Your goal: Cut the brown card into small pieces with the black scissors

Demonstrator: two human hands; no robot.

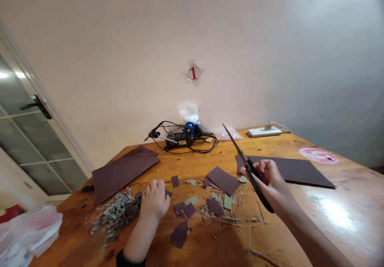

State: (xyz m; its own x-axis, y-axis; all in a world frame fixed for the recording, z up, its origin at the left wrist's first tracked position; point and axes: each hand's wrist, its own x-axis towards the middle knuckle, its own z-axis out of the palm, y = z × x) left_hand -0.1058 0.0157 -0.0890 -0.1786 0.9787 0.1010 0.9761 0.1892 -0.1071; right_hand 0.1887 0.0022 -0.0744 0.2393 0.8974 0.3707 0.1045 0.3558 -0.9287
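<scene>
Black scissors (pixel 250 167) are held in my right hand (pixel 270 181), raised over the right part of the table with the blades closed and pointing up and left. My left hand (pixel 155 199) is low over the table, its fingers curled down beside a heap of dried grey-purple plant bits (pixel 120 211); what its fingertips hold, if anything, is hidden. Right of it lie cut dark maroon pieces (pixel 189 210), some with green undersides (pixel 192 200). Thin dry stems (pixel 237 219) are scattered around a larger maroon piece (pixel 223 180).
Large maroon sheets (pixel 124 173) lie at the left, and dark sheets (pixel 303 171) at the right. Behind are a black device with cables (pixel 180 139) and a power strip (pixel 264 132). A white plastic bag (pixel 39 229) is at the left edge, a pink sticker (pixel 318 155) at the right.
</scene>
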